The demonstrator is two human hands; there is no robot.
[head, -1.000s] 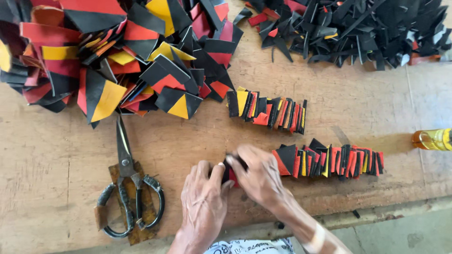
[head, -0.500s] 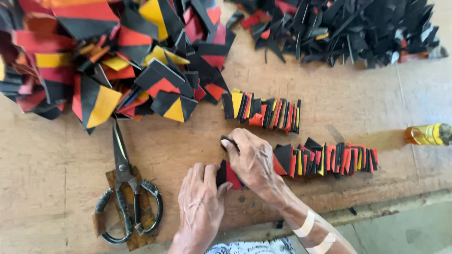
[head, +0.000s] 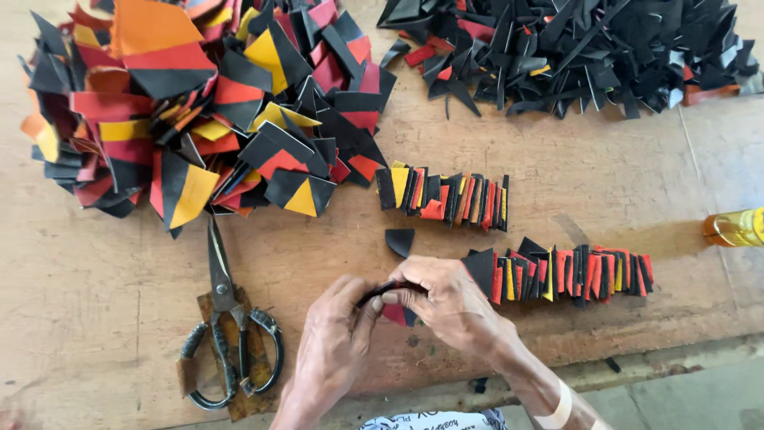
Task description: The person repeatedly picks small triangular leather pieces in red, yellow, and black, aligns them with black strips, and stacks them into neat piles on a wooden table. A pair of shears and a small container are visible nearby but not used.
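I pinch a small black and red folded piece (head: pixel 391 296) between both hands near the surface's front edge: my left hand (head: pixel 334 334) grips its left end, my right hand (head: pixel 450 306) closes over the rest. Just right of it lies a row of stacked pieces (head: pixel 569 273); a second row (head: pixel 443 197) sits behind, with a lone black piece (head: pixel 399 240) between. Scissors (head: pixel 229 334) lie left. A yellow bottle (head: pixel 734 227) pokes in at the right edge. Bare wooden surface (head: pixel 103 271) stays open front-left.
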